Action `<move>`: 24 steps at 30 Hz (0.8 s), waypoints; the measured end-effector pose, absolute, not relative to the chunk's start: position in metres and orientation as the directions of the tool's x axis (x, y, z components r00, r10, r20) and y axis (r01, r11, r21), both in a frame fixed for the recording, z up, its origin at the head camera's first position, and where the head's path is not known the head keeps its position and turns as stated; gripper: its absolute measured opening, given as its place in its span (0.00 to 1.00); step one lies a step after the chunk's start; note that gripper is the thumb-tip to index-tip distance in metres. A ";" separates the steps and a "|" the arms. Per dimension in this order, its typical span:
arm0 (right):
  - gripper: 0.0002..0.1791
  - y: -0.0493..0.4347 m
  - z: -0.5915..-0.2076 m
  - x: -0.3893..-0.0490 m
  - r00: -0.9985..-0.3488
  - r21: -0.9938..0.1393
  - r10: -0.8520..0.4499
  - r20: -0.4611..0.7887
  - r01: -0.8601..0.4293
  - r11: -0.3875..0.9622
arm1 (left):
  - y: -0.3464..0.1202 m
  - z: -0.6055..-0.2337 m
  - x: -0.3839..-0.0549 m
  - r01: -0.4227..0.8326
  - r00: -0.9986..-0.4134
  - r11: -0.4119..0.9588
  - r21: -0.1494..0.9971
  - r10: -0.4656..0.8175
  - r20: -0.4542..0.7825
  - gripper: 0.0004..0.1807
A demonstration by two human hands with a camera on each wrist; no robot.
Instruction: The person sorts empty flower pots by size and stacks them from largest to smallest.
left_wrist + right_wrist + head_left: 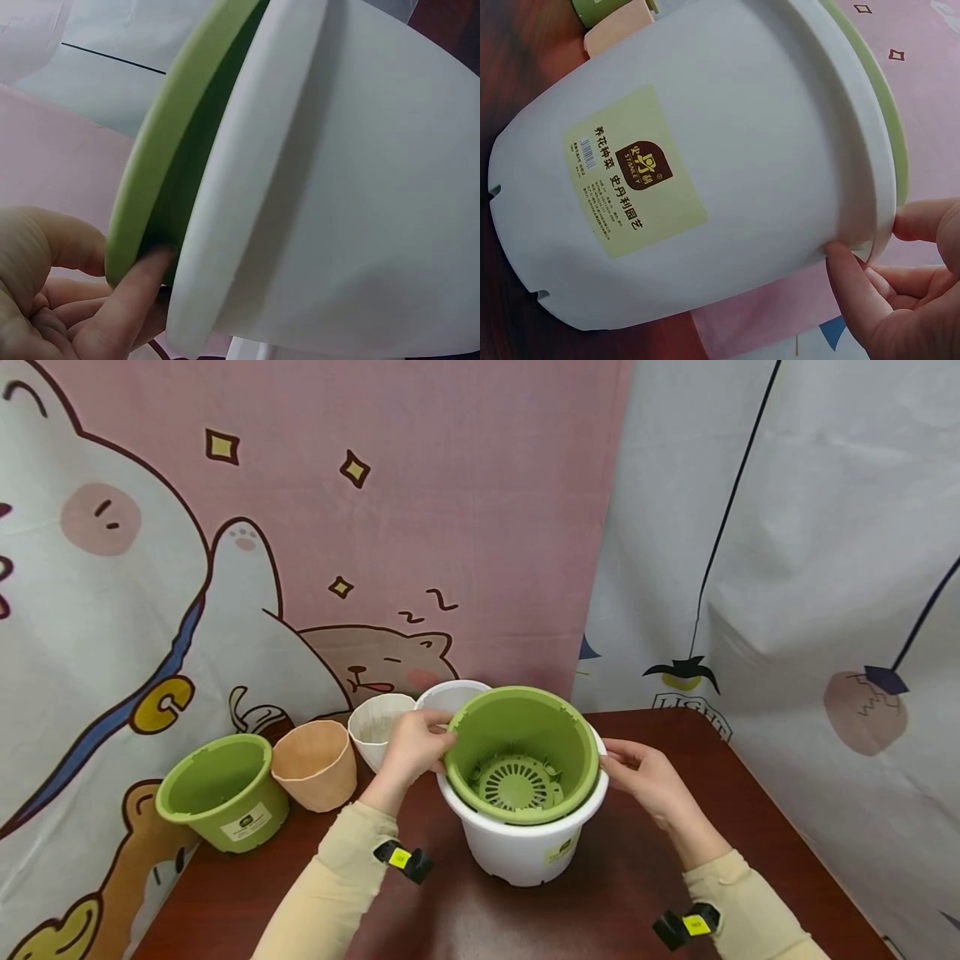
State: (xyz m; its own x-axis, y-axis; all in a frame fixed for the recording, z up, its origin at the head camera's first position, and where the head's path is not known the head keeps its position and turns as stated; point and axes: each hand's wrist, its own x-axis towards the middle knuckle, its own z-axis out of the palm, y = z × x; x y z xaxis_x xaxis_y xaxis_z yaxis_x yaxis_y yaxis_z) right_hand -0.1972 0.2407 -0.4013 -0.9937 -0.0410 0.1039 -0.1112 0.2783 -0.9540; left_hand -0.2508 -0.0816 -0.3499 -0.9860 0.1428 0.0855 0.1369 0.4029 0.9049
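Pots all over this table (637, 885), and the main event is a green pot (521, 718) sitting inside a white pot (510, 852) near the middle, with the green rim standing a bit proud of the white one. Looking down into the green one, you can see a slotted round base (517, 782) at the bottom, with rows of slits fanning out. Left hand (420, 742) has the green rim pinched, and the left wrist view shows the thumb tucked into the dark gap between the two rims. Right hand (645, 781) is on the opposite side with thumb and fingers clamped on the white pot's rim, right next to the green one. How deep the inner pot goes, can't tell, since the white wall hides it. There's a pale yellow-green label (637, 172) on the white pot with a brown logo, STANLEY and some Chinese text. Off to the left there's a little row of others: another white pot (444, 697) partly hidden behind the nested pair, then a cream pot (363, 745) partly behind the left hand, a peach pot (318, 783) with a wavy rim, and a second green pot (272, 807) at the far left end with a whitish sticker (247, 822) on its side. Those all stand mouth up, and the cream one shows ribbed inner walls.
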 end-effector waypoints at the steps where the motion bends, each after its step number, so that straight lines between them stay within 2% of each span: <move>1: 0.26 0.240 -0.401 -0.197 -0.993 -0.956 -0.043 0.105 -0.113 0.271 | -0.081 -0.350 -0.251 0.136 -0.986 0.407 0.903 0.142 0.084 0.19; 11: 0.26 0.240 -0.401 -0.198 -0.993 -0.954 -0.042 0.108 -0.115 0.278 | -0.080 -0.349 -0.250 0.138 -0.985 0.433 0.891 0.152 0.079 0.19; 24: 0.26 0.239 -0.404 -0.197 -0.995 -0.958 -0.017 0.102 -0.103 0.269 | -0.083 -0.351 -0.248 0.149 -0.985 0.389 0.909 0.143 0.100 0.16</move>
State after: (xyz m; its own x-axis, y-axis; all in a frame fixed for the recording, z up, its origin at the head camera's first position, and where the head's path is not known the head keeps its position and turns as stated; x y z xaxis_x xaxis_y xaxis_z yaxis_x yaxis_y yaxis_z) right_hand -0.1970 0.2390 -0.4038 -0.9946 -0.0166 0.1025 -0.1032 0.2688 -0.9577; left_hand -0.2482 -0.0826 -0.3515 -0.9847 0.1426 0.1000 0.1487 0.3895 0.9090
